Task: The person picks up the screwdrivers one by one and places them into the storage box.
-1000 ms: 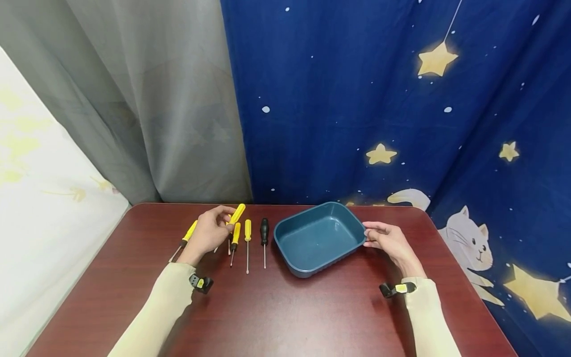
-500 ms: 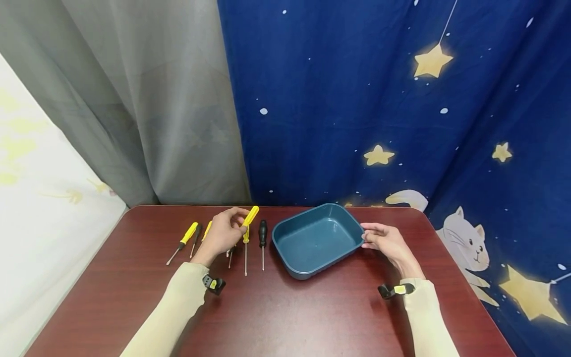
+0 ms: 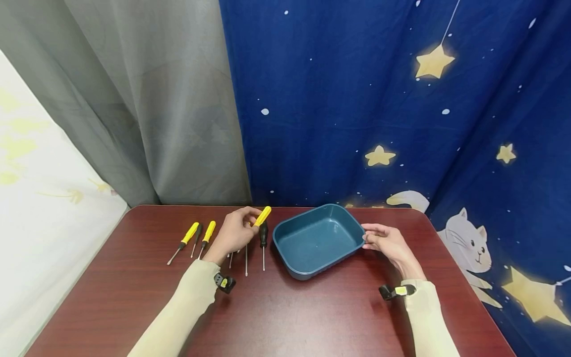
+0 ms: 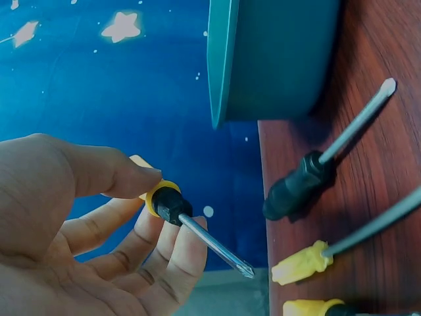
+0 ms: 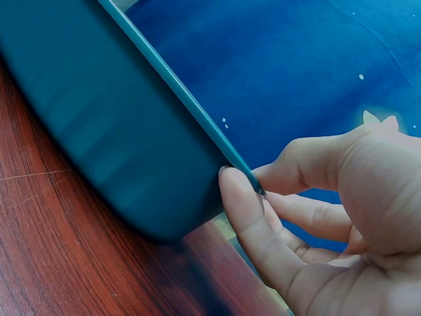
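— What's with the yellow-handled screwdriver (image 3: 262,216)?
— It is lifted off the table, tilted, handle end up toward the tray, thin metal shaft with a cross tip pointing down.
— And the tray (image 3: 317,240)?
— Dark teal, rectangular, rounded corners, nothing inside, flat on the red-brown table just beside the screwdriver.
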Demonstrator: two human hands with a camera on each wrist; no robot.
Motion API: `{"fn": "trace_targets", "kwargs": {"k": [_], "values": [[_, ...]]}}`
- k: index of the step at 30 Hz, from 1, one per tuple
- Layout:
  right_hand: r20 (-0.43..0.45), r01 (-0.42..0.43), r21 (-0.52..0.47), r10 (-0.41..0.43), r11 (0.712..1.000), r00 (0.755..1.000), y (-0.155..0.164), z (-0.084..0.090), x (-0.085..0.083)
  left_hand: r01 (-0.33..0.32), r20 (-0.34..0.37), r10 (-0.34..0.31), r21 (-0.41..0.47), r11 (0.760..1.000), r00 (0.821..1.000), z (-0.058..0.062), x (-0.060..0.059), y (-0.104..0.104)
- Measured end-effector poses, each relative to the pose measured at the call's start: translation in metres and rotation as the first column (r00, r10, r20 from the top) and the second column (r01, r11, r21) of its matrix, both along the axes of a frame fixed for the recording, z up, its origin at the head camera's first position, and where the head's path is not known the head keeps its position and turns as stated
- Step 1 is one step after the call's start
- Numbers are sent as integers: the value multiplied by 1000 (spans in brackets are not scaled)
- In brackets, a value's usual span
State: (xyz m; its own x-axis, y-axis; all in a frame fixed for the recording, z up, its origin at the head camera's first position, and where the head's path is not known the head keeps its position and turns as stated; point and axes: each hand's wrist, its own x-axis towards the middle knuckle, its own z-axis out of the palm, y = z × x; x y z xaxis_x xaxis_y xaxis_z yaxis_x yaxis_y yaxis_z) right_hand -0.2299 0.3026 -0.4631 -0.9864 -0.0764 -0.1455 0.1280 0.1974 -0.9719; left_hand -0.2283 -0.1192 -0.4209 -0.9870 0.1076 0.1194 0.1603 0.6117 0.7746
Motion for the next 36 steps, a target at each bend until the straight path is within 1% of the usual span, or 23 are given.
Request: {"fn": "trace_targets", "kwargs": {"k": [3,9,15,22,26,28,36], "values": [[5,4,5,-4,1000,1000,-1,-1,0,-4,-6,4,-18,1000,1000,0,-1,6],[5,3,10,-3,1000,1000,-1,-3,0,7,6,-6,-17,1000,1000,1,-3,13],[4,9,13,-9,1000,1000,-1,-5,-1,33,5,-33,-14,999,999,6,-4,21],[6,14,4,-14,1000,1000,1,-5,-3,64,4,-64,-12,998,998,7,-8,32],[2,8,6,-8,1000,1000,2,-3,-3,70,8,-70,-3,998,998,9,-8,38],[-3,-7,7,7,1000,1000,3,-3,-3,77,9,-77,-6,997,997,9,-8,41],[-2,-11,-11,11,1000,1000,3,-4,-2,120,8,-119,-35,992,993,11,-11,51]]}}
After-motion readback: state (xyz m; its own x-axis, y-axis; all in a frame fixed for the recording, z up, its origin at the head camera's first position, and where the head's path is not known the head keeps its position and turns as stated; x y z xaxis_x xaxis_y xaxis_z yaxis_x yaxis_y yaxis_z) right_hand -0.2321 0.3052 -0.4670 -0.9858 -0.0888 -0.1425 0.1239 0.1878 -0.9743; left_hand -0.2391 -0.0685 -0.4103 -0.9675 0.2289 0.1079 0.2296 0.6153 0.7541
